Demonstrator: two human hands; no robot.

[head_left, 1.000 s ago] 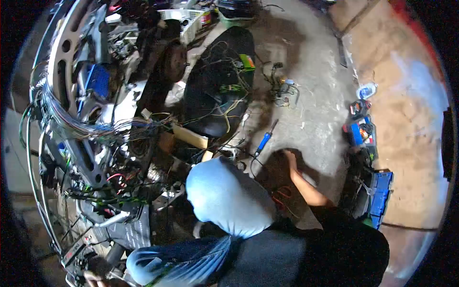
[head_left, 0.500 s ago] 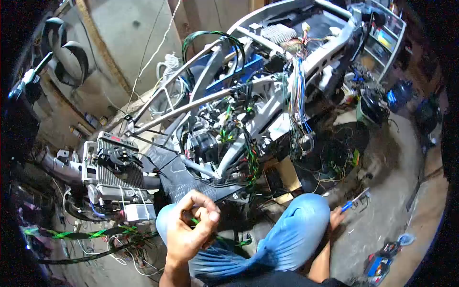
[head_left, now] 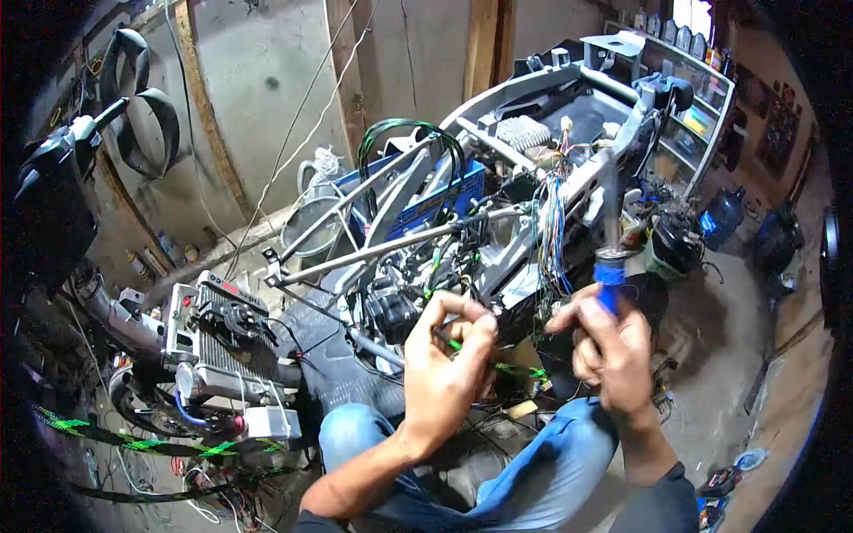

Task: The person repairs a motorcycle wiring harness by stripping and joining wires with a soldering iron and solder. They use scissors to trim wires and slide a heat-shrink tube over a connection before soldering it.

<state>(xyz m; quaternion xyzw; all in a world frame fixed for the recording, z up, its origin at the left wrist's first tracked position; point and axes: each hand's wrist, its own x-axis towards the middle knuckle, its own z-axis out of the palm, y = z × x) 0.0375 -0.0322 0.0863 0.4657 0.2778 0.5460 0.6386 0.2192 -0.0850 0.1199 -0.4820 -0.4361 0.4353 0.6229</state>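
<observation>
A grey wall point(head_left: 267, 53) ran across the back, with a wooden post point(head_left: 490, 49) upright against it and a black strap point(head_left: 169, 124) hanging in loops towards the left. Small bottles point(head_left: 169, 246) stood along the wall's foot. A bucket point(head_left: 313, 229) stood near the wall, and a blue crate point(head_left: 469, 185) was to its right. Farther right, a cabinet point(head_left: 716, 138) bore a row of clear bottles point(head_left: 682, 38). A blue water jug point(head_left: 722, 213) stood on the floor point(head_left: 720, 329). At left, a white box point(head_left: 271, 423) sat just below a radiator point(head_left: 238, 355).
</observation>
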